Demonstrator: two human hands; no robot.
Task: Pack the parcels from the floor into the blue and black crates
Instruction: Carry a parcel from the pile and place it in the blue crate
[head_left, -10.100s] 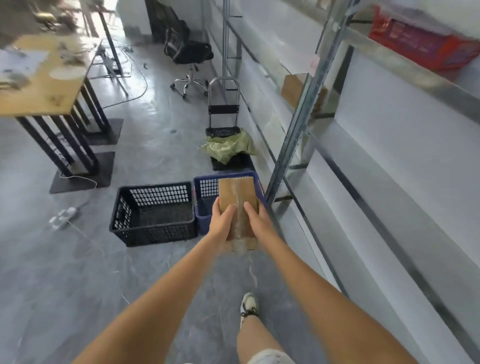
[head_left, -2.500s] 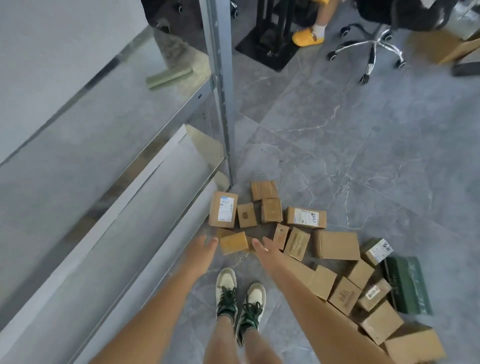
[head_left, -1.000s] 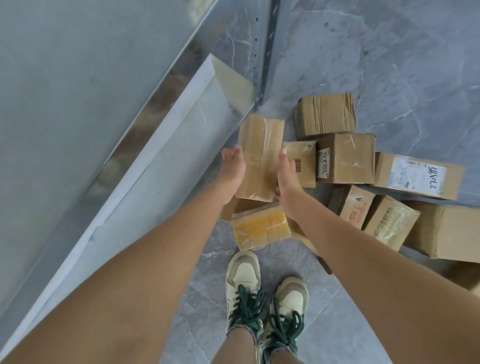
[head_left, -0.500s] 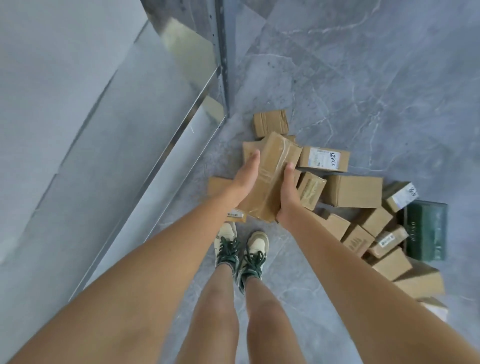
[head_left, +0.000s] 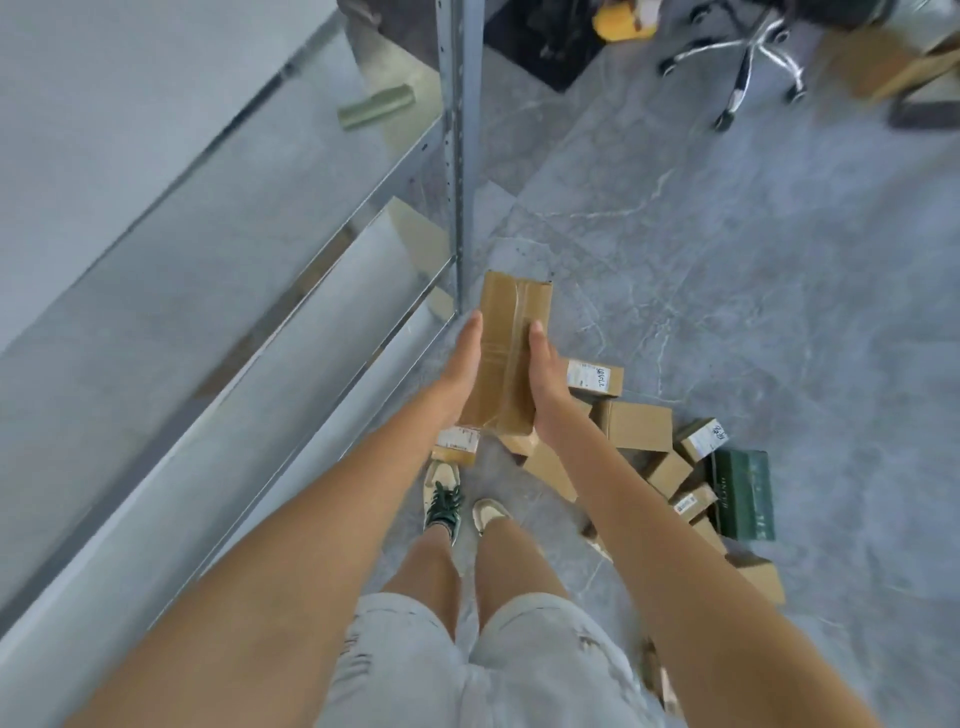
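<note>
Head view showed left hand (head_left: 460, 366) and right hand (head_left: 545, 382) pressing flat against a taped parcel (head_left: 506, 358); uneven squeeze could drop it.

brown taped parcel (head_left: 506, 358), dark green box (head_left: 743, 493), grey marbled floor (head_left: 779, 312)

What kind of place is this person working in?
Probably a small stockroom or parcel-sorting corner of an office: a metal shelving rack, a heap of cardboard parcels on the grey tiled floor, and an office chair base nearby.
</note>
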